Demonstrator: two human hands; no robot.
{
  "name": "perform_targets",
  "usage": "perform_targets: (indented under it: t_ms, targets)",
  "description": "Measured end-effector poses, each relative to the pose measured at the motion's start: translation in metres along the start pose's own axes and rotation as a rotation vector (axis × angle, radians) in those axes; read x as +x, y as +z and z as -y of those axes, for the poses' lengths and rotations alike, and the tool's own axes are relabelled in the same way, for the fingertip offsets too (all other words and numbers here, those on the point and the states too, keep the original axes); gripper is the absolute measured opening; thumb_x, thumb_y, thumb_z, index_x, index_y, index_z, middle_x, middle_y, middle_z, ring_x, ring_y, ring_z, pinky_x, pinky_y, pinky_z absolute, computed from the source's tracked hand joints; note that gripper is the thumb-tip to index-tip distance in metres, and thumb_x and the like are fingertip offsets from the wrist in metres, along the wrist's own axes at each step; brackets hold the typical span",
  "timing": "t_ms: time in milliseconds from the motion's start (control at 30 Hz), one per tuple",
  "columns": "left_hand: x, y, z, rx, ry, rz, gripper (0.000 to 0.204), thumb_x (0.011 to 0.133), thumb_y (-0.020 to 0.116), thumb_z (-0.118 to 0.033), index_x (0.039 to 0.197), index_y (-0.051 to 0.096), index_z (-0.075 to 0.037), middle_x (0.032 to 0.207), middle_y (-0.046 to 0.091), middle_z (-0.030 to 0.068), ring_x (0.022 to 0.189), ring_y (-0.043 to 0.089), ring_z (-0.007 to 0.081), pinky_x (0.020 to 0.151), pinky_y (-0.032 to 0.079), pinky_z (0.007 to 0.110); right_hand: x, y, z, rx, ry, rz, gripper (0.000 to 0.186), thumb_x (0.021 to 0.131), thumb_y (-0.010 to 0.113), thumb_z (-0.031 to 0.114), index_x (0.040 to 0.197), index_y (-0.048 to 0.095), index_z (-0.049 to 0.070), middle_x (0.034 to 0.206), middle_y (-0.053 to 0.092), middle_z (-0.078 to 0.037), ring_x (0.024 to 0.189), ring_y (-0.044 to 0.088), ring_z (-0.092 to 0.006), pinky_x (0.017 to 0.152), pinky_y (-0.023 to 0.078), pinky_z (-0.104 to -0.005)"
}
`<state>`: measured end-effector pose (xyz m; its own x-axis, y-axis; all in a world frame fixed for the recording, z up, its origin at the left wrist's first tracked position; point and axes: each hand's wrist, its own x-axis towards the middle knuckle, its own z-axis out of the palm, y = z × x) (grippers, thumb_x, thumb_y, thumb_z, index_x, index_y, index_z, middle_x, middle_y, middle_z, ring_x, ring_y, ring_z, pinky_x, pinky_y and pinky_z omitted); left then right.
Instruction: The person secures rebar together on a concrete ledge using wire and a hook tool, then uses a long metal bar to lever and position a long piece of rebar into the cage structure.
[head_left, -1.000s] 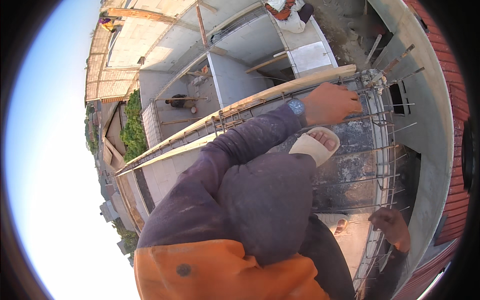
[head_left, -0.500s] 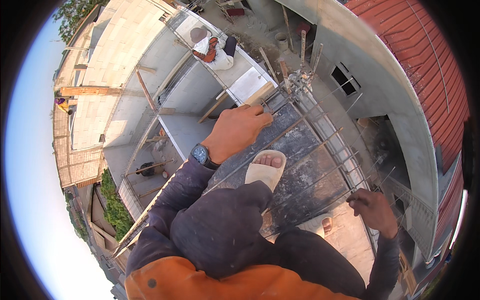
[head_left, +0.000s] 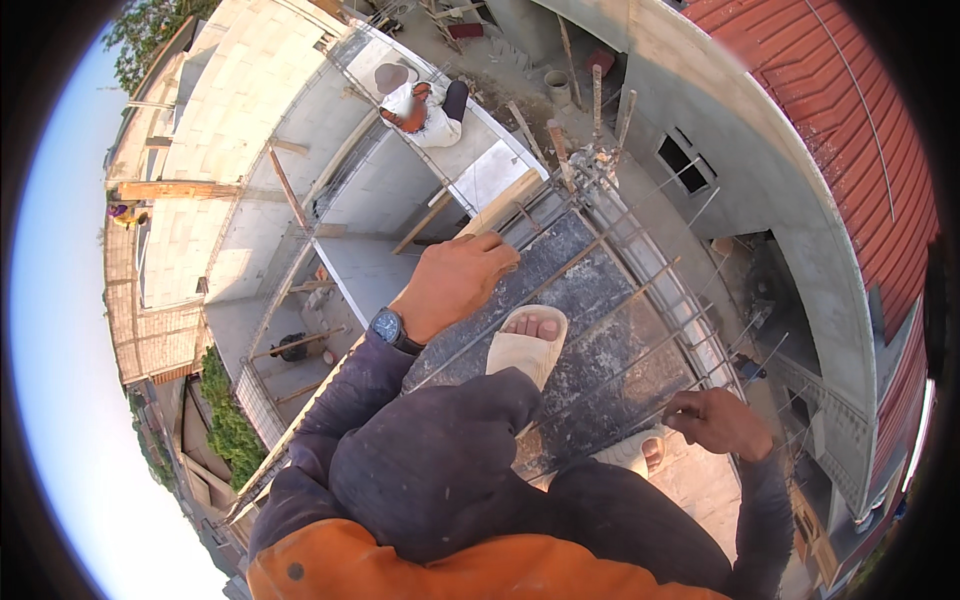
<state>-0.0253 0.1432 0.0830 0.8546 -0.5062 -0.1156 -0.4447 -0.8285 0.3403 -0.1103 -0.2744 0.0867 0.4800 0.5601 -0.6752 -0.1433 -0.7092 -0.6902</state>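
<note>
My left hand (head_left: 455, 280), with a dark watch (head_left: 389, 327) on its wrist, rests palm down on a wooden plank (head_left: 498, 206) at the edge of a rebar grid (head_left: 640, 330). My right hand (head_left: 718, 420) is closed around a thin steel bar of that grid at the lower right. The bars lie over a dark speckled formwork board (head_left: 590, 300). My left foot in a pale sandal (head_left: 527, 348) stands on the board between the hands. My bent knee in dark trousers (head_left: 430, 460) fills the lower middle.
I crouch high up on a building under construction, with a sheer drop on the left. Another person in a hat (head_left: 420, 100) sits on a concrete slab further along. A red tiled roof (head_left: 860, 130) runs along the right. Wooden props (head_left: 285, 180) brace the grey walls below.
The view has swung round. My left hand has slid along the plank. My right hand has risen and closed on a bar of the grid.
</note>
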Motion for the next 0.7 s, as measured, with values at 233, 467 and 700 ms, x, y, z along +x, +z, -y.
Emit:
perform_targets:
  t_ms: [233,467,700]
  targets:
    - [-0.009,0.023,0.022,-0.086,-0.001,-0.088,0.018,0.095,0.066,-0.013,0.112,0.068,-0.013,0.111,0.071,0.0044,0.088,0.070,0.0320,0.073,0.056,0.043,-0.006,-0.007,-0.034,0.634,-0.067,-0.513,0.018,0.104,0.060,0.019,0.105,0.068,0.003,0.070,0.064,-0.007,0.061,0.063,-0.0162,0.059,0.049,-0.0343]
    - [0.002,0.029,0.032,0.041,-0.041,-0.041,0.017,0.095,0.066,-0.015,0.112,0.070,-0.014,0.109,0.071,0.0032,0.088,0.070,0.0315,0.073,0.056,0.043,0.008,0.044,-0.020,-0.017,-0.178,-0.144,0.018,0.098,0.065,0.019,0.109,0.074,0.007,0.090,0.072,-0.019,0.080,0.070,-0.0379,0.075,0.055,-0.0455]
    - [-0.018,0.042,0.040,0.014,-0.025,0.054,0.018,0.095,0.066,-0.015,0.112,0.070,-0.014,0.110,0.071,0.0043,0.100,0.069,0.0307,0.078,0.056,0.043,-0.003,0.009,-0.024,0.743,-0.039,-0.523,0.028,0.103,0.066,0.025,0.110,0.073,-0.001,0.065,0.057,0.000,0.060,0.050,-0.0103,0.056,0.042,-0.0316]
